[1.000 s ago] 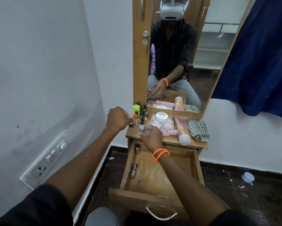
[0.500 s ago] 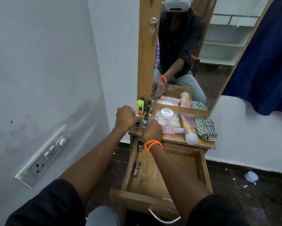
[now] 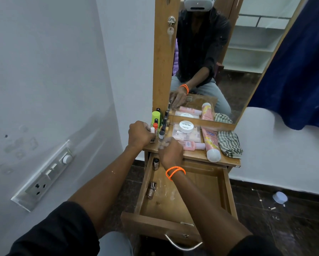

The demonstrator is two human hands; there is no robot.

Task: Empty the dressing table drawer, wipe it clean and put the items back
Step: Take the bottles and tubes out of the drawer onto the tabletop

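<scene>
The drawer [image 3: 182,198] of the dressing table [image 3: 227,160] stands pulled out toward the person, its metal handle [image 3: 182,244] at the near edge. It is nearly bare inside: a small bottle [image 3: 151,190] lies on its side along the left wall, and another small bottle [image 3: 155,163] stands in the back left corner, with pale smudges on the wooden floor between them. Both hands are up at the left end of the tabletop. The left hand [image 3: 139,133] is curled into a loose fist beside a cluster of little nail polish bottles [image 3: 159,126], and a white-capped one [image 3: 152,130] sits right at its knuckles, though I cannot tell whether the fingers actually grip it. The right hand [image 3: 170,151], with orange bands [image 3: 175,172] on the wrist, hovers over the table's front edge just beside a grey-capped bottle [image 3: 161,135]; its fingers are bent and blurred, so I cannot tell whether they hold anything. Further right on the top lie a clear flat case [image 3: 197,135] with a round white jar [image 3: 186,126] on it, a pink bottle [image 3: 192,145] on its side, a long pink tube [image 3: 210,145] with a white cap, and a folded checked cloth [image 3: 228,143]. The mirror [image 3: 219,58] behind reflects the seated person.
</scene>
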